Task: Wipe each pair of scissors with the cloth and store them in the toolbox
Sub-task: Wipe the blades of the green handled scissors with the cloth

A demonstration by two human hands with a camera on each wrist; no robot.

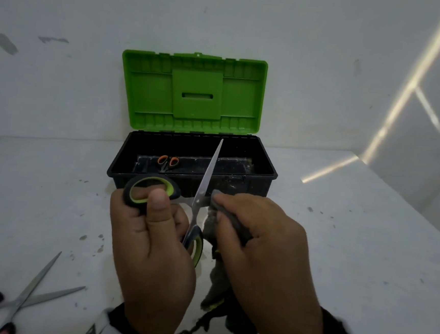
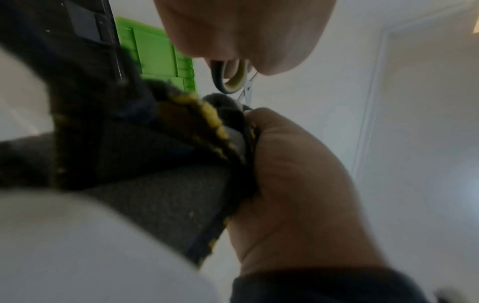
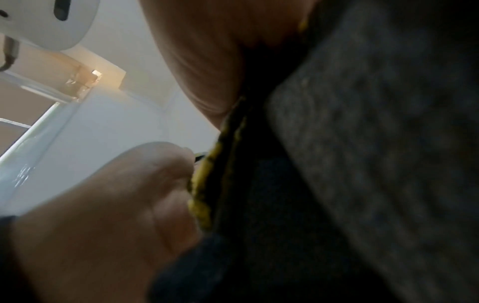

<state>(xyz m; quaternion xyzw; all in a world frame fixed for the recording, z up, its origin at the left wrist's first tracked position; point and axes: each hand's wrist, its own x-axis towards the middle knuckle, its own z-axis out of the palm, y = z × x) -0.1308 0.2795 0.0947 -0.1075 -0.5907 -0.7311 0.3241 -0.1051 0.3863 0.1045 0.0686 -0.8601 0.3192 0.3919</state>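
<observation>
In the open toolbox (image 1: 261,170) lie orange scissors (image 1: 168,162); hands grip green scissors (image 1: 207,176), cloth (image 1: 213,219).

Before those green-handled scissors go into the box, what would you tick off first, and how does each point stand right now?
1. Toolbox lid up: ok.
2. Room in the box: ok, only the small orange scissors lie inside.
3. Firm hold on the green-handled scissors: ok, the left hand grips one handle loop.
4. Cloth on the blade: ok, the right hand pinches it around one blade.
5. Blades closed for storing: not ok, they are spread wide.
6. Blades wiped clean: cannot tell.
7. Other pairs waiting: not ok, the red-handled scissors lie open on the table.
</observation>
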